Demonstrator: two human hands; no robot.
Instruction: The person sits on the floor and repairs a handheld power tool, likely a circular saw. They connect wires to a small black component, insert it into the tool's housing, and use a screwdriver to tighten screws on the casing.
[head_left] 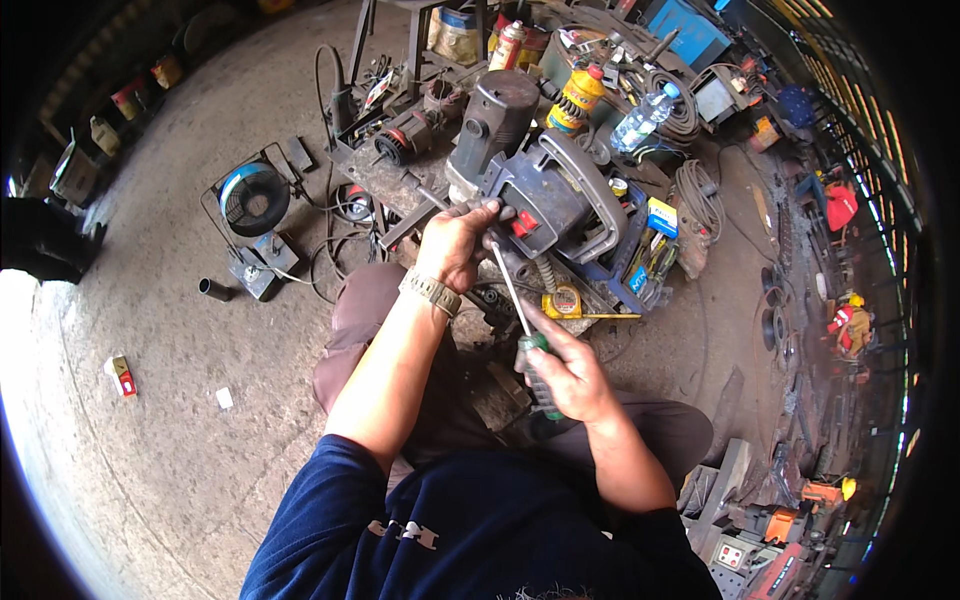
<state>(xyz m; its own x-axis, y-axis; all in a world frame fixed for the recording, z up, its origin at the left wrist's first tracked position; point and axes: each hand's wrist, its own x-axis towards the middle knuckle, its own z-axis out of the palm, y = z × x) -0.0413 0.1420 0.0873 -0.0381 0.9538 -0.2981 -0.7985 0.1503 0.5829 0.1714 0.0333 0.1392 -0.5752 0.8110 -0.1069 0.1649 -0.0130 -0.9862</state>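
Observation:
A large dark grey power tool [545, 190] with a loop handle, a red switch and a round motor housing rests on the cluttered low bench before me. My left hand [455, 243] is at its near left edge, the fingers closed against the housing; what they grip is hidden. My right hand [572, 368] is wrapped round the green handle of a screwdriver [511, 288]. The screwdriver's shaft slants up and left, and its tip ends by the left fingers, beside the tool's body. Whether the tip sits in a screw does not show.
Just right of my hands are a yellow tape measure [563, 302] and a blue tray [640, 285] of small boxes. Behind stand a yellow bottle [580, 95] and a water bottle [645, 118]. A blue fan [252, 198] stands on the floor at left, with cables nearby.

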